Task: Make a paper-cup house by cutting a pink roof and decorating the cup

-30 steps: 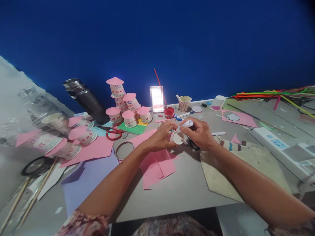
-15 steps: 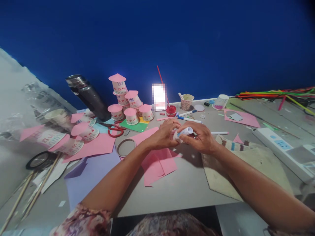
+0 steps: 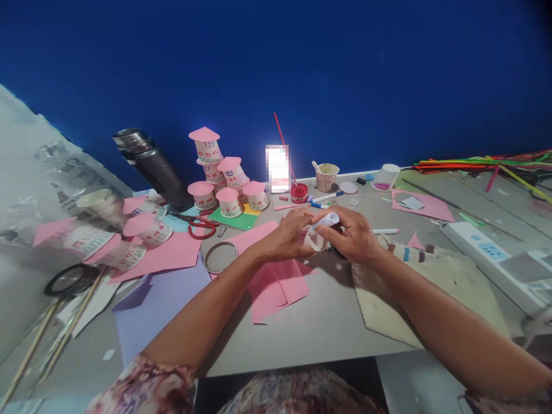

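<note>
Over the table's middle, my left hand (image 3: 294,234) is curled around a small white paper cup (image 3: 318,242), whose open rim partly shows between my hands. My right hand (image 3: 353,233) grips a white tube (image 3: 328,220) with a round hollow end and bluish marks, held against the cup. I cannot make out whether the tube is a rolled paper or a glue container. Beneath my hands lie folded pink paper sheets (image 3: 276,290). A white marker (image 3: 386,232) is just right of my right hand, and a blue marker (image 3: 321,206) lies behind the hands.
Decorated cups with pink cone roofs (image 3: 230,201) stand at the left, near red scissors (image 3: 202,228), a tape roll (image 3: 221,256) and a dark flask (image 3: 150,169). Behind are a red paint jar (image 3: 299,194) and a patterned cup (image 3: 326,178). A power strip (image 3: 491,256) and cloth (image 3: 426,296) lie right.
The cup between my hands has turned so that more of its rim shows. The white tube has shifted slightly upward with my right hand.
</note>
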### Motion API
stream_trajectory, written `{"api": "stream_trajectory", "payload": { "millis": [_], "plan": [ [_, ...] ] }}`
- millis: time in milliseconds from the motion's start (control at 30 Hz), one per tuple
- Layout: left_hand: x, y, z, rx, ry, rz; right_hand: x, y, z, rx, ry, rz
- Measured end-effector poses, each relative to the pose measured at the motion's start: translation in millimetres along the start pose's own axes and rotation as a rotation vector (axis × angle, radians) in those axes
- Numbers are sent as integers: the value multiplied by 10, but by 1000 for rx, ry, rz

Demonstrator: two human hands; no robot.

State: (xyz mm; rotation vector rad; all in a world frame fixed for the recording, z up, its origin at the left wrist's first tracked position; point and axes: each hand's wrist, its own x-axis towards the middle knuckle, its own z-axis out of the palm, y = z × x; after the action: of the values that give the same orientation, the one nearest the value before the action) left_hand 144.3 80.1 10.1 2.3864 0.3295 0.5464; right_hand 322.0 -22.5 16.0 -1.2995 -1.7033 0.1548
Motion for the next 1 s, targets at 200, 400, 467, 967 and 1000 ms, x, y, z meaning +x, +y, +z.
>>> {"api": "stream_trajectory", "payload": {
  "millis": [200, 400, 467, 967, 1000],
  "plan": [
    [-15, -89, -26, 13, 0, -21, -23, -24, -3, 68, -182, -160],
    [-35, -156, -105, -1, 1, -71, -27, 93, -96, -51, -259, -198],
    [-46, -166, -131, 1, 3, -108, -20, 140, -133, -94, -255, -182],
    [-78, -189, -144, -59, 40, -181, 14, 212, -151, -83, -155, -97],
    [-76, -187, -142, -63, 44, -182, 8, 201, -147, -76, -168, -113]
  ]
}}
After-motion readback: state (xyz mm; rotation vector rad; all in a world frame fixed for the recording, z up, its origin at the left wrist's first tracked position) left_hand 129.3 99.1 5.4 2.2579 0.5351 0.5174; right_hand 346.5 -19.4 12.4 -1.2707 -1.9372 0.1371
